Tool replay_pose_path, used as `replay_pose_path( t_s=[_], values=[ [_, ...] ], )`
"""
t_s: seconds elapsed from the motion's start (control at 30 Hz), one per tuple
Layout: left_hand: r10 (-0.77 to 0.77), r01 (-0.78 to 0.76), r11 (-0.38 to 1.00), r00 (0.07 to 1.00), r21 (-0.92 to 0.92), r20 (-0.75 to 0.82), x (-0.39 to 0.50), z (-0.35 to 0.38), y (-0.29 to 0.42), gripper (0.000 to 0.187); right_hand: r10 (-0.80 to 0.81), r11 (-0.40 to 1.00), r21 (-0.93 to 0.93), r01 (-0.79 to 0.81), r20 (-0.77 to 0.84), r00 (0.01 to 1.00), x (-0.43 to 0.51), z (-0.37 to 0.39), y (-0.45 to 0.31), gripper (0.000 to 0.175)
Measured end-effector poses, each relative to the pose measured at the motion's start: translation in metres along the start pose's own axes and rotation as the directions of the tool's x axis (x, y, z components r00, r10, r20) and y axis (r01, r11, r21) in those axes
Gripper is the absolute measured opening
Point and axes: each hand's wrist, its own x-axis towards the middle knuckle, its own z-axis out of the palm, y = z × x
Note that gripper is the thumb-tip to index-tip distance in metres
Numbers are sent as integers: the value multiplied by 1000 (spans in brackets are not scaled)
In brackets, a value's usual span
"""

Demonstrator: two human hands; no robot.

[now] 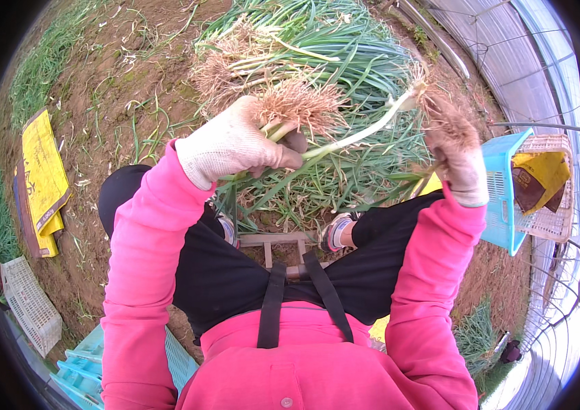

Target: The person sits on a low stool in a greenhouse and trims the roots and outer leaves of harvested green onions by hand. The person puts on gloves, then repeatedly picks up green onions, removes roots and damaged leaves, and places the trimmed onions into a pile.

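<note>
My left hand (241, 138), in a pale knit glove, is closed around several green onions whose tan root clump (300, 105) sticks up past the fingers. A single green onion with a white stem (367, 132) slants from those fingers up to the right, its root end beside my right hand (454, 159). That hand, also gloved, is closed on the stalks of a root-ended bunch, with roots (451, 123) lying over the fingers. Beyond both hands lies a large heap of green onions (367, 61), roots to the left. Loose leaves (315, 189) cover the ground below my hands.
A blue plastic crate (500, 195) and a pale crate (549, 225) holding a yellow sack (541, 177) stand at right. Yellow sacks (44, 174) and a white crate (31, 302) lie at left. Blue crates (82, 369) are at lower left, and plastic sheeting (515, 56) rises at right.
</note>
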Motion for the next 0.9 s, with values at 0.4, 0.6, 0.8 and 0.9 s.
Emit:
replay_pose_path(
  t_s=[0.4,0.6,0.8,0.9],
  values=[
    [72,-97,970,990,-224,-119,13,15,-3,25,41,952,282,-122,276,960,-14,110,-18,17],
    [114,-162,942,978,-295,-172,11,13,-6,50,-11,982,187,-21,171,985,-17,114,-16,27],
    [51,-74,973,993,-217,-107,14,11,-4,32,-268,963,74,260,139,953,-15,119,-15,31],
    [100,-132,966,984,-221,-149,15,10,-3,25,-322,946,72,315,103,941,-14,114,-6,39]
  ],
)
